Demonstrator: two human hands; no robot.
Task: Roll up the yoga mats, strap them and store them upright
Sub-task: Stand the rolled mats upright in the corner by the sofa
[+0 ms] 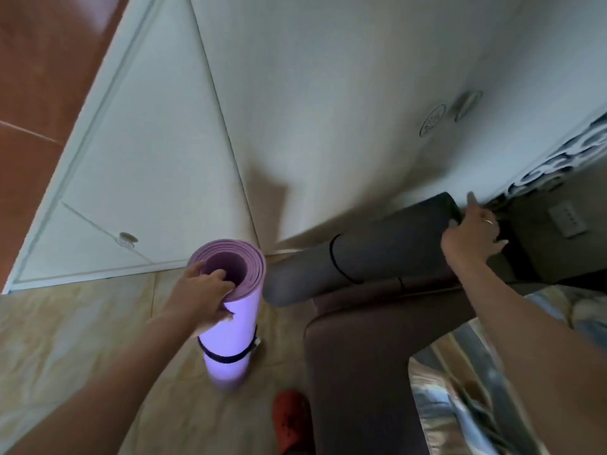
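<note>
A rolled purple yoga mat point(230, 330) stands upright on the tiled floor, bound low down by a dark strap point(226, 356). My left hand point(203, 297) grips its top rim, fingers curled into the hollow core and thumb on the outside. A rolled grey yoga mat point(371, 254) leans tilted against the white wall, with a thin black strap point(338, 261) around it. My right hand point(469, 234) holds the grey mat's upper end, fingers wrapped over the top edge.
A white panelled door point(131, 165) and white wall point(328, 110) stand behind the mats. A brown upholstered bed frame point(361, 356) with patterned bedding point(476, 389) fills the lower right. A red slipper point(289, 418) shows on the floor below.
</note>
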